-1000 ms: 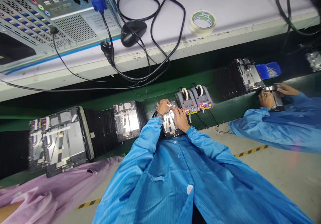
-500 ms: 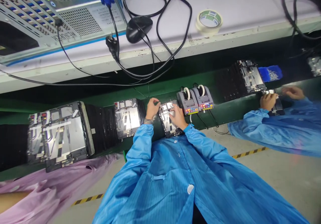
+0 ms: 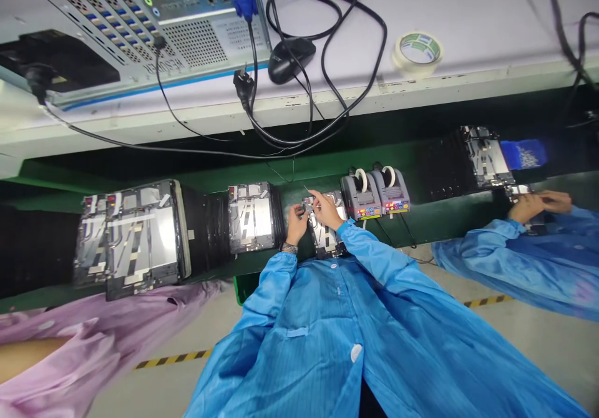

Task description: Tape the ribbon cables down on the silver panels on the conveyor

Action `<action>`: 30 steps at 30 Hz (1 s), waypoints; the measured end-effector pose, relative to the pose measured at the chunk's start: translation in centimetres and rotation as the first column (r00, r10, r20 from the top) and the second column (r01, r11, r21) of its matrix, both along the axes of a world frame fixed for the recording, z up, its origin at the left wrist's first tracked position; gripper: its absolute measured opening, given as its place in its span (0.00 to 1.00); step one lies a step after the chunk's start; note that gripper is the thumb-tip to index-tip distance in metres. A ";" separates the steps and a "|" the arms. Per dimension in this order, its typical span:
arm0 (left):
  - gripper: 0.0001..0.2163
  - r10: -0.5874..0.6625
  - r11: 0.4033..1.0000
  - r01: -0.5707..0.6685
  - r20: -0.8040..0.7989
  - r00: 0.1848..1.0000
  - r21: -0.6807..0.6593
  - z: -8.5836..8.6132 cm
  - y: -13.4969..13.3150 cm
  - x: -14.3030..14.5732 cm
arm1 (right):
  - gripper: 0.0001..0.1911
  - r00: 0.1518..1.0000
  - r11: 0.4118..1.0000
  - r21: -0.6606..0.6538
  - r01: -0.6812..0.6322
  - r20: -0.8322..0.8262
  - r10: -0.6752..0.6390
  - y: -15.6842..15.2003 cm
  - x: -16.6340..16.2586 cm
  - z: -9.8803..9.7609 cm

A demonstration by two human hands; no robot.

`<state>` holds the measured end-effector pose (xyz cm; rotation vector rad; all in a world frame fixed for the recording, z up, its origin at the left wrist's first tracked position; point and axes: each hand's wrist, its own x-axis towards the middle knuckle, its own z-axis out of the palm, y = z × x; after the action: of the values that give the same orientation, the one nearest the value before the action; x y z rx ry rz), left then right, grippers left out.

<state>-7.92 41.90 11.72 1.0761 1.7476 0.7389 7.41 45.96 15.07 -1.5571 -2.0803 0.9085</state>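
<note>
An opened tablet-like device (image 3: 325, 238) with silver plates and dark strips lies in front of my body. My left hand (image 3: 296, 224) is at its upper left corner, fingers curled together; what they hold is too small to name. Over the device's upper part, my right hand (image 3: 329, 211) has its fingers pinched, close to the left fingertips. A thin light line shows just above the right fingers, but its kind is unclear. Left of my hands stands a row of similar devices (image 3: 251, 218), the front one showing its silver inside.
Two grey tape dispensers (image 3: 360, 196) with lit panels stand right of the device. More devices (image 3: 140, 237) are lined up at far left. A co-worker's hands (image 3: 528, 207) work at the right. Cables, a mouse (image 3: 291, 59) and a tape roll (image 3: 418, 50) lie on the shelf.
My right hand has moved up toward the device's upper edge, and my left hand has come down to its corner. The view has shifted, so the surroundings appear further right.
</note>
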 end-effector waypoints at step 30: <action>0.12 0.177 0.975 -0.195 0.149 0.973 0.109 -3.8 0.7 1.3 | 0.34 0.996 0.994 0.079 -0.080 -0.042 0.083 0.3 1.0 -1.0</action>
<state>-6.65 42.56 7.95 0.9255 1.7167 1.0258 8.46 46.25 14.10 -1.4090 -2.1349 0.8717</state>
